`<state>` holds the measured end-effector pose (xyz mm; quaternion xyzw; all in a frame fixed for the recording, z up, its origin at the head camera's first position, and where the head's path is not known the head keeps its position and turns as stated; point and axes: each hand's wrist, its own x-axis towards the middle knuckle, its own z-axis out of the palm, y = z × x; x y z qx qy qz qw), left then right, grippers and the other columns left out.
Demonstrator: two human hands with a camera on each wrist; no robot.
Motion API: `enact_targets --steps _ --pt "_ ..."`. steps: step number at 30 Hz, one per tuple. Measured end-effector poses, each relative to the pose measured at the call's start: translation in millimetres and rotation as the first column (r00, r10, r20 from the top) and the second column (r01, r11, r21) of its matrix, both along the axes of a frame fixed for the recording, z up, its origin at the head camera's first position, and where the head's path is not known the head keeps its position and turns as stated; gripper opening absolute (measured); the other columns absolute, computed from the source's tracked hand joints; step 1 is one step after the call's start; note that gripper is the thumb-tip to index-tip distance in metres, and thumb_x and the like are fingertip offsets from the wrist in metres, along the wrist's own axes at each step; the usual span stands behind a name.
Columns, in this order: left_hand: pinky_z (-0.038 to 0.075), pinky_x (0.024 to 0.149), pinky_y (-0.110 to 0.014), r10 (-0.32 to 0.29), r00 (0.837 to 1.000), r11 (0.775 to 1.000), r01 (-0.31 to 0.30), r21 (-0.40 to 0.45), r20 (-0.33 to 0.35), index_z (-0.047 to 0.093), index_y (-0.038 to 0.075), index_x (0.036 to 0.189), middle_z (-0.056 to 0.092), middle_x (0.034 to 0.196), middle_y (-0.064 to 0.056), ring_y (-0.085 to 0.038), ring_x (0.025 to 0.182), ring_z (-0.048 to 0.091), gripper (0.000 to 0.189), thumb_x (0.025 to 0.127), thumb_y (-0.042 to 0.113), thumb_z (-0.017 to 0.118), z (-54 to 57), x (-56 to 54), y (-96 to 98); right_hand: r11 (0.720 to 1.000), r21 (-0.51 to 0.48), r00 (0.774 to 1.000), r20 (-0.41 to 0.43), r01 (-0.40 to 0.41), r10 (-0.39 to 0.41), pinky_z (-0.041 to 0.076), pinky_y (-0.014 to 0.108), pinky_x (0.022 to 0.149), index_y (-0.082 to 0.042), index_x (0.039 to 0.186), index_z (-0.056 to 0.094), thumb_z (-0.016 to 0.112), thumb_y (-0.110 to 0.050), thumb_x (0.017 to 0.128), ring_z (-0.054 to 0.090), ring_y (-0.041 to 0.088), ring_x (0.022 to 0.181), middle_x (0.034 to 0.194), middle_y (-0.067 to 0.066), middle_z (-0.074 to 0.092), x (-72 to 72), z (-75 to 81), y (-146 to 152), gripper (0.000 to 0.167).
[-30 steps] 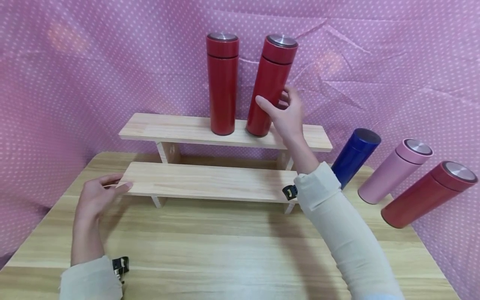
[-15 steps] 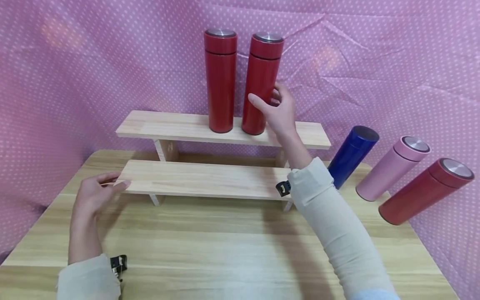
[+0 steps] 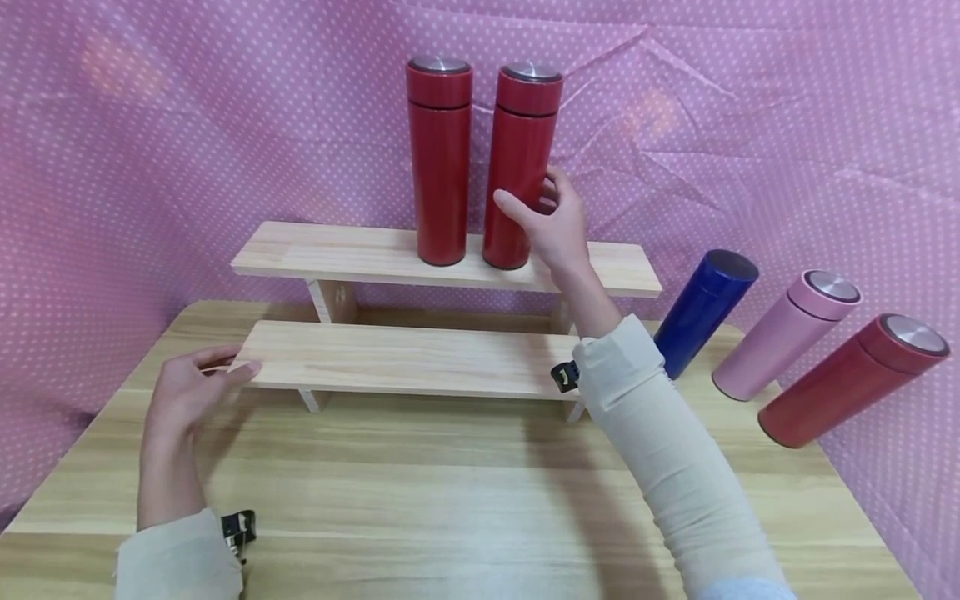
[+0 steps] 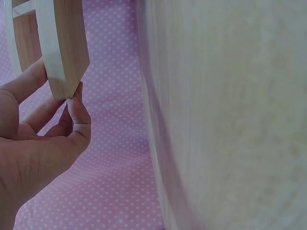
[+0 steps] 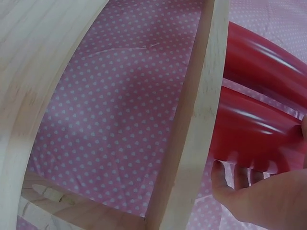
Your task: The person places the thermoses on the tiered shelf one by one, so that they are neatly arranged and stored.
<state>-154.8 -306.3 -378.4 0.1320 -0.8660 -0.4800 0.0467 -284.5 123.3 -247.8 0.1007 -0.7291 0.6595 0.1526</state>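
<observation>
My right hand [image 3: 558, 229] grips the lower body of a red thermos [image 3: 521, 150], its thumb across the front. That thermos stands nearly upright on the upper shelf [image 3: 330, 250] of a two-step wooden rack. A second red thermos [image 3: 440, 167] stands just left of it, a narrow gap apart. In the right wrist view, the fingers [image 5: 242, 177] curl round the thermos's side. At the left end of the lower shelf [image 3: 412, 358], my left hand [image 3: 183, 387] pinches the board's corner, thumb on top. The left wrist view shows the wooden end [image 4: 62, 72] between thumb and fingers.
To the right on the wooden table [image 3: 420, 500] stand a blue thermos [image 3: 705, 312], a pink thermos [image 3: 783, 337] and another red thermos [image 3: 851, 383]. Pink dotted cloth [image 3: 315, 108] hangs behind and around the table.
The gripped red thermos has gone from leaning right to nearly upright, its top moving left toward the other red thermos. My left hand keeps its hold on the lower shelf.
</observation>
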Motion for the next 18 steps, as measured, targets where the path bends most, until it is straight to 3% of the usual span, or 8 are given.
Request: enact_targets --steps 7,18 --pt "0.048 0.065 -0.017 -0.004 1.0 1.0 0.005 0.018 -0.012 0.052 -0.011 0.14 0.058 0.085 0.023 0.007 0.077 0.056 0.064 0.095 0.028 0.074 -0.6 0.4 -0.2 0.999 -0.035 0.999 0.017 -0.034 0.035 0.047 0.038 0.102 -0.017 0.149 0.046 0.083 -0.028 0.084 0.052 0.024 0.124 0.138 0.007 0.054 3.3 -4.7 6.2 0.076" --pt "0.047 0.066 -0.017 0.011 1.0 0.999 -0.01 -0.03 0.013 0.053 -0.007 0.142 0.06 0.097 0.013 0.006 0.081 0.053 0.065 0.095 0.035 0.073 1.4 0.1 -0.2 0.998 -0.057 0.999 -0.029 -0.039 0.037 0.047 0.04 0.104 -0.01 0.153 0.039 0.082 -0.019 0.084 0.054 0.026 0.125 0.141 0.011 0.052 9.7 -8.3 15.1 0.082"
